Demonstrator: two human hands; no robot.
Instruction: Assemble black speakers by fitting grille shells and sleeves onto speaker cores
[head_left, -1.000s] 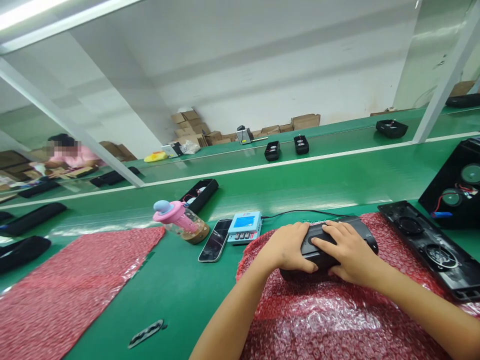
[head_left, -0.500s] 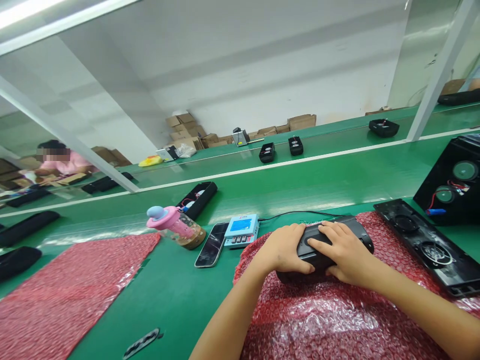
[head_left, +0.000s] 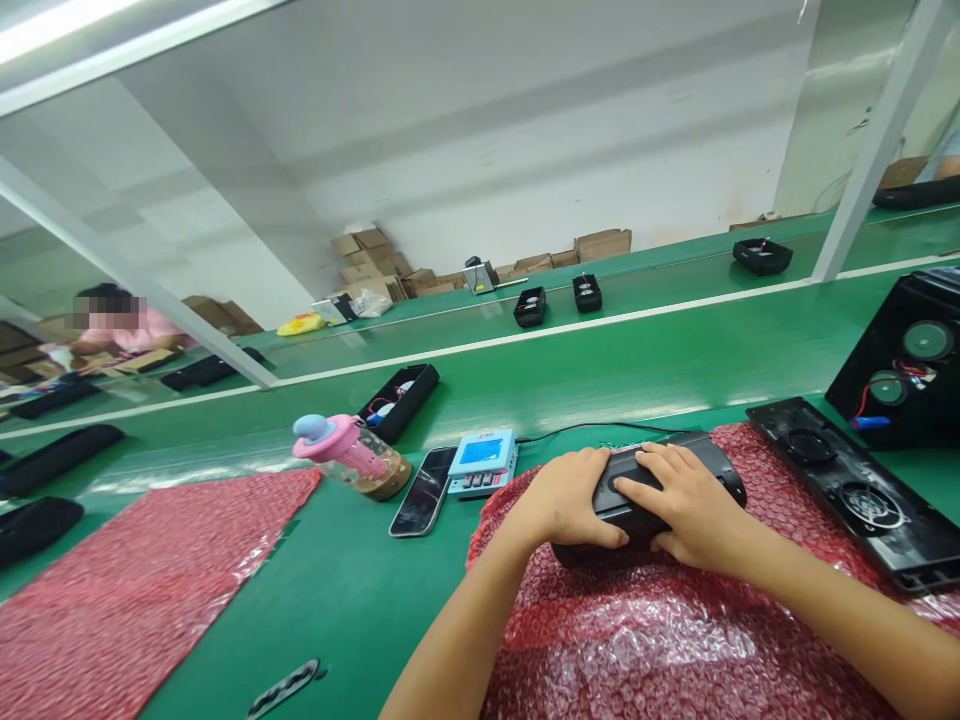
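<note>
A black speaker housing (head_left: pixel 718 466) lies on red bubble wrap (head_left: pixel 645 650) in front of me. My left hand (head_left: pixel 571 500) grips its left end, fingers over the top and thumb along the near side. Around the middle of the same housing is my right hand (head_left: pixel 686 505), with its fingers curved over the top and the thumb low on the near side. Parts of the housing are hidden under both hands. Just right of it, a black panel with round speaker openings (head_left: pixel 840 490) rests partly on the wrap.
Left of the wrap are a light-blue tester (head_left: pixel 481 462) with a cable, a phone (head_left: pixel 424 492) and a pink-lidded cup (head_left: pixel 352 455). An open black case (head_left: pixel 401 400) lies behind the cup. More bubble wrap (head_left: pixel 165 560) spreads at left. A co-worker (head_left: pixel 127 325) sits far left.
Both hands and the housing stay in place. The open case behind the cup has shifted slightly right, while the small cases farther back have shifted slightly left.
</note>
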